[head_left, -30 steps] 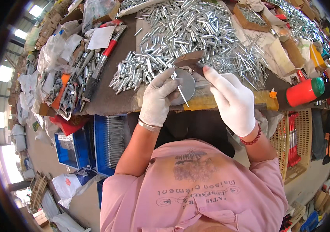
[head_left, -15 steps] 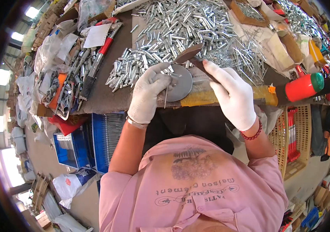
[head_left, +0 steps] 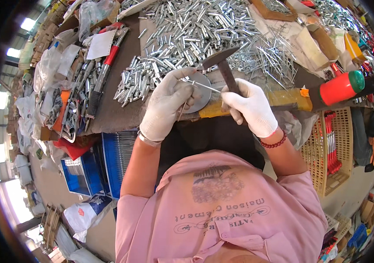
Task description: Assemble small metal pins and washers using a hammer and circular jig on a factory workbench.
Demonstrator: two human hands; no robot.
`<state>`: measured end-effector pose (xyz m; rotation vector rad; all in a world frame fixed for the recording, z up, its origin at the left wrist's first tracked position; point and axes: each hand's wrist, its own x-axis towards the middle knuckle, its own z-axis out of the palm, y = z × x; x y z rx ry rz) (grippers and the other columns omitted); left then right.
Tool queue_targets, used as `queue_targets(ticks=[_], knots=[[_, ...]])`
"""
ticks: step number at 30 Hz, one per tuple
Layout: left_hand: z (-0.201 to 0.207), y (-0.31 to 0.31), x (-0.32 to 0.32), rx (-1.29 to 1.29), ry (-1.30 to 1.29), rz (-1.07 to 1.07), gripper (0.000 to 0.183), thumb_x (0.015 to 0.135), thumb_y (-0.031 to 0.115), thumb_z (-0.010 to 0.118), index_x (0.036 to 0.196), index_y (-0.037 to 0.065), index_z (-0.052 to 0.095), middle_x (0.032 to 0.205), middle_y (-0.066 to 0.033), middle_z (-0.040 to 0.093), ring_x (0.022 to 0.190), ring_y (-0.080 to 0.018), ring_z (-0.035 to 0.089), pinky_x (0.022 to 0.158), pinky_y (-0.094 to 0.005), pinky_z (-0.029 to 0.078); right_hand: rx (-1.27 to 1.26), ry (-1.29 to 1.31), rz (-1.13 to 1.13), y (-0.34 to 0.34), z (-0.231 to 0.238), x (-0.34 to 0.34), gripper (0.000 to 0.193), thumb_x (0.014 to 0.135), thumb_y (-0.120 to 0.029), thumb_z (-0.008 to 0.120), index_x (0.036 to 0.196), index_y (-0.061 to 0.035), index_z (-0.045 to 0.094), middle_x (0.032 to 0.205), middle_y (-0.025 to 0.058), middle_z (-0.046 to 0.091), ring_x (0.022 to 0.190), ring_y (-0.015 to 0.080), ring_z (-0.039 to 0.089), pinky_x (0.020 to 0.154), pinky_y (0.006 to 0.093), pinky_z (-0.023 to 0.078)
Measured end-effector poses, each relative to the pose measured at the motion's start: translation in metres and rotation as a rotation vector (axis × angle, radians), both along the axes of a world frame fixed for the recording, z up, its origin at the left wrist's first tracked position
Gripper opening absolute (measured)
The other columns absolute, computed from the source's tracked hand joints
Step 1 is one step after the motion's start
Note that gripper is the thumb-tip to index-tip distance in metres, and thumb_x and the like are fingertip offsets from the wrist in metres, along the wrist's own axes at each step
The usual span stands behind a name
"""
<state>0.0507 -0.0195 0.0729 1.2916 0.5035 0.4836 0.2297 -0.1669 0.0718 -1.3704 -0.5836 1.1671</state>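
White gloves cover both hands. My left hand (head_left: 163,103) is closed in a pinch on a thin metal pin, its lower end (head_left: 181,112) sticking out below the fingers. My right hand (head_left: 255,105) wraps round the dark handle of a hammer (head_left: 227,75), whose head points up and away. Between the hands runs a second thin metal rod (head_left: 208,87); its right end meets my right fingertips, its left end lies by my left fingers. A round grey metal disc (head_left: 202,97) rests at the table edge, partly behind my left hand.
Silver metal tubes (head_left: 187,33) lie heaped beyond the hands, with thin pins (head_left: 274,61) to their right. Hand tools (head_left: 103,70) crowd the left side. A red and green cylinder (head_left: 342,87) lies at right. Blue crates (head_left: 119,153) and a yellow basket (head_left: 334,149) stand below.
My right hand has dropped toward me and closed further round the hammer, whose handle now stands steeper. A thin rod now spans from my left fingers to my right fingertips.
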Motion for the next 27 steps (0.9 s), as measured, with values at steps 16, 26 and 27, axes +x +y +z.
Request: queue_targets(ticks=[16,26,27], knots=[[-0.018,0.009,0.025,1.162,0.078,0.247,0.016,0.088,0.002,0.073,0.104,0.0,0.076,0.094,-0.0115,0.076,0.082,-0.0247,0.074,0.074,-0.0346,0.057,0.399,-1.02,-0.119,0.03,-0.003,0.013,0.026,0.094,-0.018,0.075,0.115,-0.0031,0.071,0.082,0.0069,0.072,0.066,0.0132,0.064,0.064,0.0288,0.051],[-0.056,0.025,0.033,0.348,0.076,0.308,0.021,0.105,0.017,0.069,0.117,0.001,0.071,0.09,-0.0054,0.076,0.074,-0.009,0.072,0.062,-0.022,0.056,0.098,-0.97,-0.019,-0.02,-0.024,0.009,0.054,0.097,0.0,0.059,0.151,-0.0075,0.055,0.146,0.0167,0.064,0.128,0.0311,0.067,0.106,0.0347,0.051],[-0.058,0.022,0.038,0.311,-0.005,0.34,0.02,0.105,0.018,0.069,0.117,0.001,0.072,0.088,-0.0052,0.076,0.073,-0.0087,0.071,0.062,-0.0223,0.055,0.077,-1.042,-0.039,-0.02,-0.032,0.008,0.056,0.096,0.0,0.062,0.15,-0.0112,0.056,0.139,0.0168,0.067,0.122,0.035,0.068,0.102,0.0374,0.054]])
